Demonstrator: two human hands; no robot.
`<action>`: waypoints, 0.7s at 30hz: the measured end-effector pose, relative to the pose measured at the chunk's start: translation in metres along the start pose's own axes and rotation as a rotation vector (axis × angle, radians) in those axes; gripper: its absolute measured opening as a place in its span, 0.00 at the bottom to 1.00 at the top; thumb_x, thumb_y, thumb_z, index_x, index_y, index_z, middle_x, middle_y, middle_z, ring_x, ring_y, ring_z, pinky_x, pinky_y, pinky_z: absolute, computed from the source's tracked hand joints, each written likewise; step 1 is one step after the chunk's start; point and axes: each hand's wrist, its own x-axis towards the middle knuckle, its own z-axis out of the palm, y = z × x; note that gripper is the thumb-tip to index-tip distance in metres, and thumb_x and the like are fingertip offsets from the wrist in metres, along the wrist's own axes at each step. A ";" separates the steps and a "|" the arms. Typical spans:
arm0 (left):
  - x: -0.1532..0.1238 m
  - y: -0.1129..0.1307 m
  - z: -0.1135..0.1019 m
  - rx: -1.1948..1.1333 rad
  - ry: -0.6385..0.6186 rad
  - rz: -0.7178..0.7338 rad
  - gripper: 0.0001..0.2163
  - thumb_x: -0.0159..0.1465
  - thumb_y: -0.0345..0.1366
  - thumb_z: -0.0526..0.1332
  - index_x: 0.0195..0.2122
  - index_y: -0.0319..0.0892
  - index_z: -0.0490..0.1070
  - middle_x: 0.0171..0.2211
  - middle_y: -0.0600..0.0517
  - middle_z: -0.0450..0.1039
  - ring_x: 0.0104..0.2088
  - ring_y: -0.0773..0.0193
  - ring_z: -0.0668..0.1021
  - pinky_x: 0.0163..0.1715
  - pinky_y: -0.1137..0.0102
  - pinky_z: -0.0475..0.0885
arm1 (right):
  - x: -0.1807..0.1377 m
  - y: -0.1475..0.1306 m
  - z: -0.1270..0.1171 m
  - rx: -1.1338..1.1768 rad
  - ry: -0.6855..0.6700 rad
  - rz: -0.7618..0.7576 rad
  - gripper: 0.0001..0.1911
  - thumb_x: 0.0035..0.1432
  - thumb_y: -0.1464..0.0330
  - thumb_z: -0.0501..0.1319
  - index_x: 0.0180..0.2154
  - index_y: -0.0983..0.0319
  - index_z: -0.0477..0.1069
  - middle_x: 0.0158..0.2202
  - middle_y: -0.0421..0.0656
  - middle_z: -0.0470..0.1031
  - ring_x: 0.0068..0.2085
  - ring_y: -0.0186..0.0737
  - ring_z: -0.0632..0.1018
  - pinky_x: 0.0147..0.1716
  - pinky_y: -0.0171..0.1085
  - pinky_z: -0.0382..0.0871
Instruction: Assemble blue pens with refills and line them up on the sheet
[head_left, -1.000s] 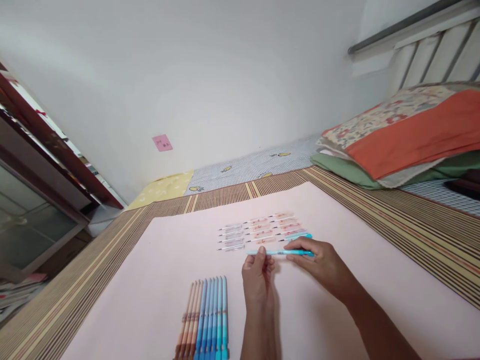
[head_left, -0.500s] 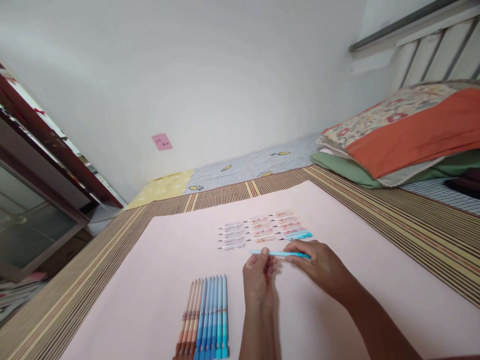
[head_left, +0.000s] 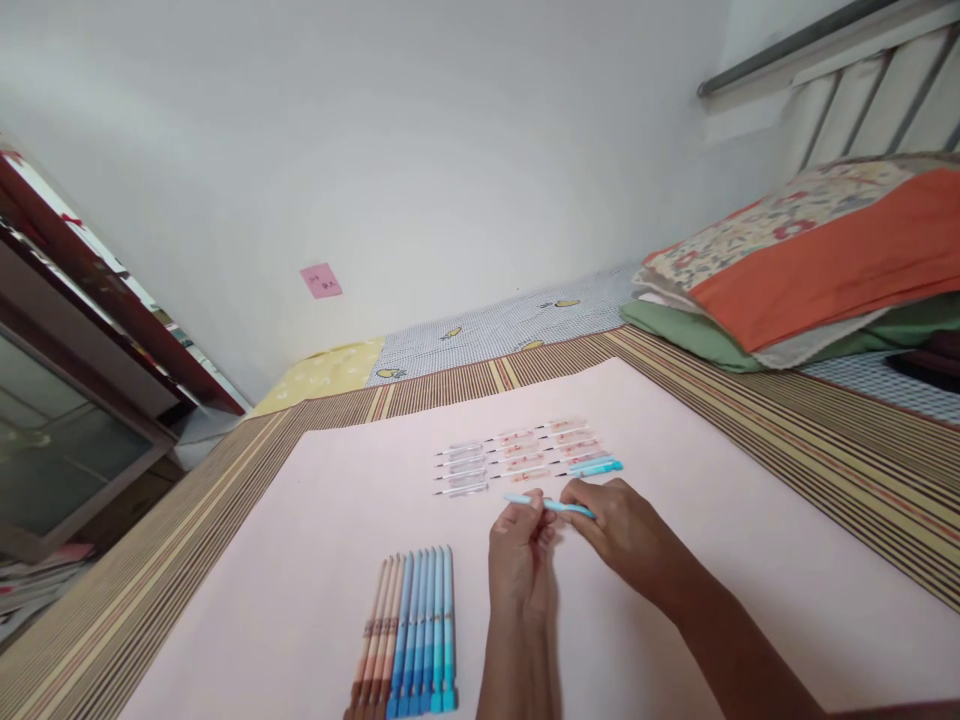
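Both my hands hold one light blue pen (head_left: 559, 507) just above a pale pink sheet (head_left: 315, 560). My left hand (head_left: 520, 558) pinches its left end between fingertips. My right hand (head_left: 626, 535) is closed around its right part, hiding that end. Just beyond the hands lie rows of small pen parts (head_left: 517, 457): clear caps at the left, thin refills and pink pieces to the right, and a blue piece (head_left: 598, 467) at the near right. A row of several whole pens (head_left: 409, 640), brownish at the left and blue at the right, lies near the sheet's front edge.
The sheet lies on a striped woven mat (head_left: 840, 440) on a bed. Folded orange and green bedding (head_left: 810, 270) is piled at the right. A white wall with a pink sticky note (head_left: 321, 281) stands behind. A dark wooden cabinet (head_left: 67, 340) is at the left.
My right hand has slid left along the blue pen toward my left hand, so less of the pen shows. The view has tipped slightly.
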 end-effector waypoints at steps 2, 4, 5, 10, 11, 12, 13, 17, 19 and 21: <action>-0.001 0.004 -0.001 0.022 -0.067 -0.006 0.16 0.46 0.32 0.76 0.35 0.35 0.78 0.31 0.47 0.77 0.29 0.69 0.77 0.26 0.77 0.66 | -0.001 0.002 -0.003 0.048 -0.026 0.011 0.13 0.66 0.63 0.51 0.30 0.57 0.66 0.25 0.39 0.71 0.28 0.40 0.71 0.29 0.36 0.58; -0.004 0.010 0.000 0.032 -0.144 -0.024 0.18 0.47 0.31 0.75 0.39 0.35 0.78 0.39 0.43 0.79 0.34 0.66 0.78 0.28 0.76 0.66 | -0.003 0.003 -0.006 0.130 -0.067 0.033 0.13 0.66 0.64 0.50 0.31 0.57 0.67 0.26 0.38 0.73 0.28 0.39 0.72 0.29 0.35 0.59; -0.006 0.012 0.000 0.028 -0.174 -0.035 0.19 0.48 0.31 0.74 0.42 0.36 0.78 0.42 0.42 0.78 0.36 0.65 0.78 0.29 0.76 0.67 | -0.004 0.003 -0.008 0.166 -0.083 0.041 0.13 0.66 0.64 0.50 0.31 0.57 0.67 0.26 0.38 0.74 0.28 0.38 0.72 0.29 0.35 0.59; -0.007 0.010 0.000 0.010 -0.089 0.014 0.14 0.52 0.37 0.73 0.37 0.38 0.76 0.36 0.47 0.78 0.34 0.66 0.77 0.29 0.75 0.67 | -0.004 0.001 -0.008 0.143 -0.074 0.050 0.13 0.66 0.63 0.50 0.31 0.57 0.68 0.26 0.38 0.73 0.28 0.39 0.71 0.28 0.35 0.58; -0.005 0.008 -0.001 0.015 -0.056 0.026 0.12 0.51 0.37 0.74 0.32 0.37 0.75 0.31 0.49 0.76 0.31 0.67 0.77 0.28 0.76 0.67 | -0.004 0.000 -0.007 0.124 -0.069 0.048 0.13 0.66 0.62 0.50 0.31 0.57 0.68 0.25 0.38 0.72 0.28 0.39 0.70 0.28 0.36 0.58; -0.003 0.006 -0.002 0.017 -0.043 0.032 0.12 0.51 0.37 0.74 0.28 0.37 0.73 0.26 0.51 0.74 0.28 0.68 0.75 0.27 0.76 0.67 | -0.004 0.000 -0.006 0.114 -0.066 0.045 0.14 0.66 0.62 0.49 0.31 0.57 0.67 0.25 0.38 0.71 0.28 0.39 0.70 0.28 0.36 0.57; -0.002 0.006 -0.004 0.013 -0.050 0.036 0.13 0.51 0.37 0.74 0.25 0.37 0.72 0.24 0.52 0.72 0.27 0.69 0.75 0.27 0.76 0.68 | -0.004 0.000 -0.006 0.114 -0.065 0.042 0.14 0.66 0.62 0.49 0.30 0.57 0.67 0.25 0.38 0.71 0.28 0.39 0.70 0.28 0.36 0.57; -0.004 0.011 -0.004 -0.037 -0.170 0.018 0.11 0.52 0.33 0.73 0.33 0.36 0.76 0.33 0.48 0.77 0.34 0.67 0.78 0.34 0.75 0.70 | -0.004 0.002 -0.008 0.210 -0.093 0.046 0.16 0.68 0.61 0.48 0.29 0.58 0.65 0.25 0.38 0.73 0.27 0.38 0.72 0.29 0.36 0.59; -0.007 0.016 -0.002 -0.054 -0.228 -0.014 0.15 0.51 0.32 0.73 0.40 0.37 0.77 0.43 0.44 0.78 0.42 0.62 0.78 0.39 0.73 0.71 | -0.005 0.002 -0.011 0.258 -0.095 0.048 0.16 0.68 0.60 0.48 0.29 0.58 0.64 0.26 0.38 0.73 0.28 0.37 0.72 0.30 0.36 0.60; -0.010 0.017 0.002 -0.057 -0.248 -0.012 0.17 0.53 0.34 0.72 0.44 0.39 0.77 0.48 0.43 0.76 0.47 0.58 0.78 0.42 0.70 0.71 | -0.005 0.000 -0.012 0.266 -0.095 0.056 0.16 0.68 0.60 0.48 0.29 0.58 0.64 0.26 0.38 0.72 0.29 0.37 0.73 0.30 0.35 0.61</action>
